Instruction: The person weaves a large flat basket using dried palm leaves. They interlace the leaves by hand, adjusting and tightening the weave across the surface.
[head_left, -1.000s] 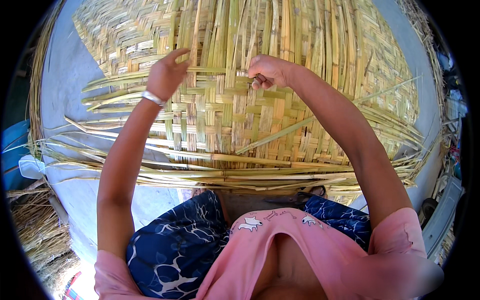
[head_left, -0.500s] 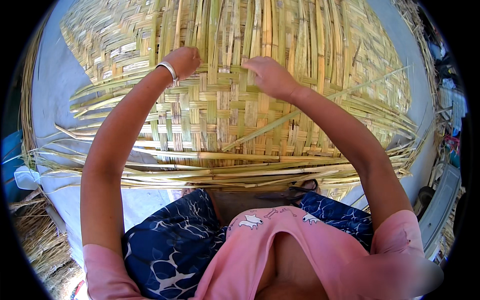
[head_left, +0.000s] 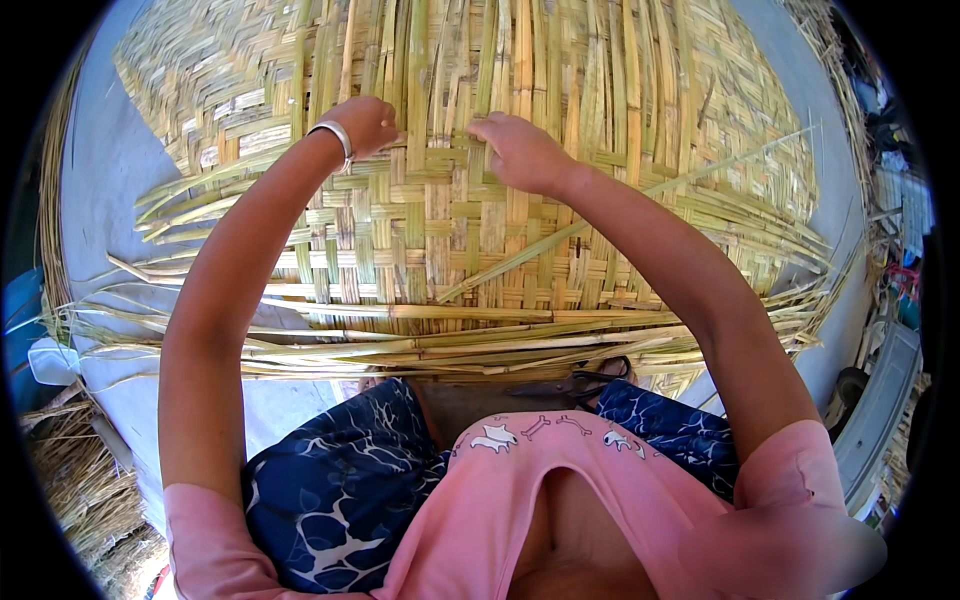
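Left hand (head_left: 372,126) curled inward, right hand (head_left: 515,152) bent opposite, both over the woven mat (head_left: 470,218) on the grey floor (head_left: 112,190), at the join of tight weave and long strips (head_left: 522,60); cannot tell whether grasping any. Could skew the weave by pulling unevenly, or crack a strip by bending sharply. Could snag on the diagonal strip (head_left: 510,264) across the weave, or on loose strips (head_left: 480,352) along the near edge.

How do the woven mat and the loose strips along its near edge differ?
The woven mat has strips crossing over and under; the loose strips run roughly side by side. The woven mat spreads broadly; the loose strips form a narrow band. Both are yellow-green.
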